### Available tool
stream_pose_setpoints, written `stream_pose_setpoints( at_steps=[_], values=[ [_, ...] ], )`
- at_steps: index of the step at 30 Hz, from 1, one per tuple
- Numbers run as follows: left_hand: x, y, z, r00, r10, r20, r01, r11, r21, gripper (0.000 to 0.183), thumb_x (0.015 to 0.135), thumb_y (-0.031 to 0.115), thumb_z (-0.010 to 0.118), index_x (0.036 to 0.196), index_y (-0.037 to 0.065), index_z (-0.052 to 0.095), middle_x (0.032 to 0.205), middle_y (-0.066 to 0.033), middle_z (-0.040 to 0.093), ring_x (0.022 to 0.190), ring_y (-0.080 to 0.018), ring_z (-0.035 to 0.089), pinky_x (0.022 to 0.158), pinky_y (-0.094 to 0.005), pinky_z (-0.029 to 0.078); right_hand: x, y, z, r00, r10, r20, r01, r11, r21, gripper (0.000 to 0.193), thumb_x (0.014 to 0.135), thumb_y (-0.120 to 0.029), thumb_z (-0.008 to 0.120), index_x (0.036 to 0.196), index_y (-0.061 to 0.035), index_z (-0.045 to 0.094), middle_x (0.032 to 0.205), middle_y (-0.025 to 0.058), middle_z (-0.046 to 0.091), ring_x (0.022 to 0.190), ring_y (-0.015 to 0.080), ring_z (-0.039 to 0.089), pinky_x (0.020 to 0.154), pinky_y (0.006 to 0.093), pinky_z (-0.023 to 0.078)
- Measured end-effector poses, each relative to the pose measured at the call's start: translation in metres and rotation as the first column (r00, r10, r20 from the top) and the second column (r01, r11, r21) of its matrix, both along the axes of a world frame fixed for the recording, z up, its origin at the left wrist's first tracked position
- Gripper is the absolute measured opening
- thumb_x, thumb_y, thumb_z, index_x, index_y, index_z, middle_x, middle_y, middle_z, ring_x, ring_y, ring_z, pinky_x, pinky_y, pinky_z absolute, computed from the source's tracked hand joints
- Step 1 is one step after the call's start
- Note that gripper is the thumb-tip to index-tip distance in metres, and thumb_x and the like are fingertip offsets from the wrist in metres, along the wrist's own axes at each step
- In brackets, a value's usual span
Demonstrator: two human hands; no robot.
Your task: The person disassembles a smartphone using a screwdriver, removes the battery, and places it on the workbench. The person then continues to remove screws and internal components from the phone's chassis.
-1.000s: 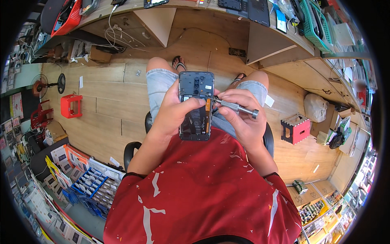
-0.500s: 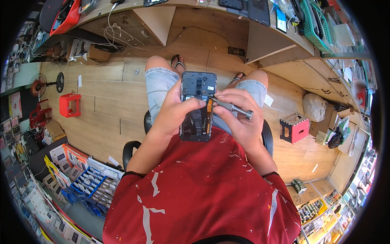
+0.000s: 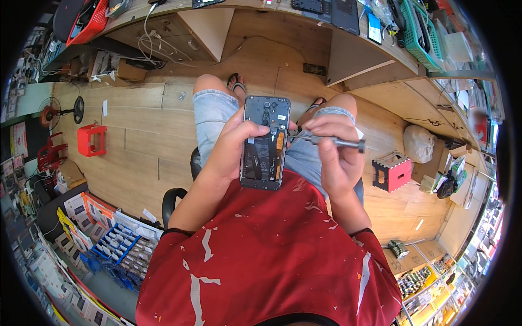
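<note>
An opened smartphone (image 3: 265, 157), its back cover off and the black battery and camera lenses bare, is held upright above my lap. My left hand (image 3: 231, 142) is closed round its left edge, the thumb lying across the middle below the cameras. Just right of the phone, my right hand (image 3: 341, 155) grips a grey metal screwdriver (image 3: 340, 142) between thumb and fingers. The screwdriver lies nearly level, its thin shaft pointing left at the phone's right edge; whether its tip touches the phone I cannot tell.
Ahead runs a wooden workbench (image 3: 255, 4) with phone parts, a red basket (image 3: 89, 24) and a green basket (image 3: 421, 35). A red stool (image 3: 92, 140) stands on the floor at left, a red and black step stool (image 3: 392, 171) at right. Blue trays (image 3: 116, 243) sit at the lower left.
My right hand has drawn the screwdriver to the right, off the phone's middle. My left thumb has shifted slightly left and up, uncovering more of the battery's top.
</note>
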State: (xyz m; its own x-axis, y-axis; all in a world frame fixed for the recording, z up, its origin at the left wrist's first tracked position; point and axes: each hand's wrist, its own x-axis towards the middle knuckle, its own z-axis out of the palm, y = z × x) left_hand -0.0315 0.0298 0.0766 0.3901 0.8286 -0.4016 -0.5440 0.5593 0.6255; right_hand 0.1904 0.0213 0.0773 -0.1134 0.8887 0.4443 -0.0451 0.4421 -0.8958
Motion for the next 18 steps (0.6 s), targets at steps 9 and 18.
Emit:
stream_pose_setpoints(
  at_steps=[9, 18],
  values=[
    [-0.006, -0.007, -0.016, 0.899, 0.050, 0.435, 0.054, 0.973, -0.225, 0.057, 0.100, 0.031, 0.051, 0.144, -0.005, 0.053, 0.129, -0.0288, 0.069, 0.107, -0.0390, 0.074, 0.095, -0.0590, 0.063, 0.007, 0.047, 0.049, 0.705, 0.176, 0.687, -0.199, 0.979, -0.046, 0.050, 0.087, -0.020, 0.085, 0.134, -0.0072, 0.071, 0.095, 0.0092, 0.075, 0.078, 0.0263, 0.069, 0.069, 0.0364, 0.054],
    [-0.018, -0.011, -0.027, 0.836, 0.028, 0.548, 0.054, 0.990, -0.134, 0.061, 0.108, 0.045, 0.043, 0.147, -0.001, 0.054, 0.128, -0.0304, 0.068, 0.111, -0.0483, 0.072, 0.095, -0.0642, 0.061, 0.000, 0.069, 0.040, 0.537, 0.107, 0.837, -0.343, 0.934, 0.101, 0.060, 0.078, -0.028, 0.091, 0.133, -0.0093, 0.074, 0.085, 0.0067, 0.076, 0.068, 0.0284, 0.069, 0.063, 0.0385, 0.054]
  ],
)
